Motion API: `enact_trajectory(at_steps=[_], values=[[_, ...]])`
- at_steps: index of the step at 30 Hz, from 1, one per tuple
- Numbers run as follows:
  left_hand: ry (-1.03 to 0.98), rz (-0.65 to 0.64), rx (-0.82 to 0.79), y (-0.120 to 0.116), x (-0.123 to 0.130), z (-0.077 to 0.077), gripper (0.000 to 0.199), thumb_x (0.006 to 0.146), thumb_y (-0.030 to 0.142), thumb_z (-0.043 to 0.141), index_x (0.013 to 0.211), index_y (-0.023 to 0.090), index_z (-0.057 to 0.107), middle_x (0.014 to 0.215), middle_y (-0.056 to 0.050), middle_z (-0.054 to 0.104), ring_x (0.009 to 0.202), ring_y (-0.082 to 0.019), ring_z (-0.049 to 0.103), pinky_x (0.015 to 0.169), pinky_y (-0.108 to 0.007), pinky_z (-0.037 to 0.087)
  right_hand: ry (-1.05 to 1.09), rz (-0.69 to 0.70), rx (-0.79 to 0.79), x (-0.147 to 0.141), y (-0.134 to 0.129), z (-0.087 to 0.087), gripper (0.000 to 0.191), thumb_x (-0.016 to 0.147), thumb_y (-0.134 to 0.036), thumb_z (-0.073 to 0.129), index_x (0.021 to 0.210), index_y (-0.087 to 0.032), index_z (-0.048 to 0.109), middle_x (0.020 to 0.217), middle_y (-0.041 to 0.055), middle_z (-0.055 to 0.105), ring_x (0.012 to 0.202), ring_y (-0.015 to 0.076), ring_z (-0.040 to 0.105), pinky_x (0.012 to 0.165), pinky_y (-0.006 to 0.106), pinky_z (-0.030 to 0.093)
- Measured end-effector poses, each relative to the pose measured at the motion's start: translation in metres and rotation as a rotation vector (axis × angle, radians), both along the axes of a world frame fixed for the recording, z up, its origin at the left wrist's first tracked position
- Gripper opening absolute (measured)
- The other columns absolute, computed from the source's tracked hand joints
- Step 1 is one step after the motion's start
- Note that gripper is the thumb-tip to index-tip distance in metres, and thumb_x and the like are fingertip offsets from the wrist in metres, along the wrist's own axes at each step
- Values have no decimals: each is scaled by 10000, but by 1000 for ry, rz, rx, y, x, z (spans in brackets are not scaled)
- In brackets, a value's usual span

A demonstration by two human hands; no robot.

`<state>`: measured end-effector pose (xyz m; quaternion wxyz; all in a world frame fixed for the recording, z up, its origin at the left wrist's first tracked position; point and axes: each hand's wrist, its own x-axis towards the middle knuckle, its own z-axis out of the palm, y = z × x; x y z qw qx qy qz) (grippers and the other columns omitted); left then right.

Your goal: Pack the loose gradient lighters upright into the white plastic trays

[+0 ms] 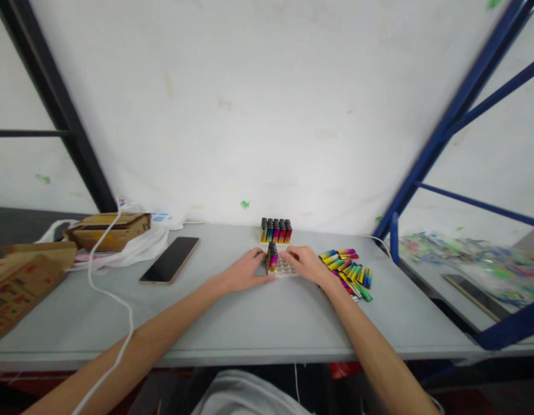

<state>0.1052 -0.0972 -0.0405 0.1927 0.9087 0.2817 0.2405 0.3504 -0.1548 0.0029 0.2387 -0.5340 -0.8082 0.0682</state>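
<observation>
A small pale tray with rows of round holes (285, 267) lies on the table between my hands. A row of shiny lighters (273, 258) with dark tops stands upright at its left end. My left hand (248, 270) grips that left end, thumb along the near side and fingers at the far side. Over the tray's right part, my right hand (305, 262) has its fingers bent down; what they hold, if anything, is hidden. Behind the tray, a block of upright lighters (276, 230) stands in several colours. Loose metallic lighters (347, 272) lie in a pile beside my right hand.
A phone (170, 260) lies on the grey table (198, 328) at left. Cardboard boxes (109, 230) and a white plastic bag (139, 249) are farther left. A white cable (129, 314) hangs across my left forearm. Blue frame posts (440, 138) rise at right.
</observation>
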Motion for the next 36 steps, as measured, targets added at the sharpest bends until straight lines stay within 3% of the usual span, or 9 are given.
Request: enact_trajectory(at_steps=[3,6,13,18,23,27,32,34,36], values=[[21,6,5,1,-1,0,600,912,637,701,1292,180,619,1392,-173,595,1302,-366,589,1190,-500,455,-79,-308,41,30,4,5,352,1108,-395,481,1030,-168,738,909,79,773,833,204,681,784,281,443],[30,6,15,1,-1,1,616,919,649,688,1304,173,615,1389,-172,600,1299,-360,595,1183,-485,465,-164,-554,-41,62,3,10,298,1088,-348,519,1141,-157,740,1047,128,794,986,234,719,866,293,460],[53,13,17,-1,-1,4,632,922,666,671,1300,162,621,1381,-173,602,1303,-349,603,1198,-459,451,-193,-840,-160,94,-2,12,446,1071,-512,512,1218,-151,729,1185,178,765,1142,303,703,933,356,483],[66,10,28,-1,-2,4,632,941,660,646,1324,159,599,1408,-178,578,1317,-343,590,1215,-459,429,-366,-764,-229,78,4,0,489,1055,-539,527,1312,-162,702,1319,230,685,1262,372,626,1002,443,465],[69,9,25,-1,-1,3,612,940,646,661,1307,159,603,1394,-183,589,1292,-352,596,1177,-485,463,-367,-717,-248,69,10,-5,344,1072,-320,468,1327,-214,674,1290,197,675,1234,341,633,995,462,464],[69,19,28,-1,-1,2,595,938,634,676,1296,163,612,1378,-182,597,1275,-354,605,1152,-476,485,-297,-692,-196,76,14,-10,344,1019,-139,431,1255,-192,676,1232,185,667,1142,300,663,973,404,467],[65,-1,57,-1,-1,0,590,958,643,656,1308,170,606,1381,-175,594,1273,-341,606,1166,-474,473,168,-524,26,74,22,-14,543,875,-94,489,1413,-156,534,1164,143,658,961,239,689,920,355,507],[62,-3,68,0,-1,-1,598,955,655,657,1308,174,608,1374,-171,602,1272,-343,609,1160,-470,479,457,-404,9,65,24,-14,616,856,-180,519,1470,-172,471,1092,96,665,840,214,695,856,360,540],[62,3,68,0,-1,-1,608,949,658,664,1308,170,611,1374,-175,604,1275,-349,609,1162,-471,480,711,-275,-74,50,23,-13,566,843,-277,548,1403,-197,518,957,37,664,737,193,673,786,348,551]])
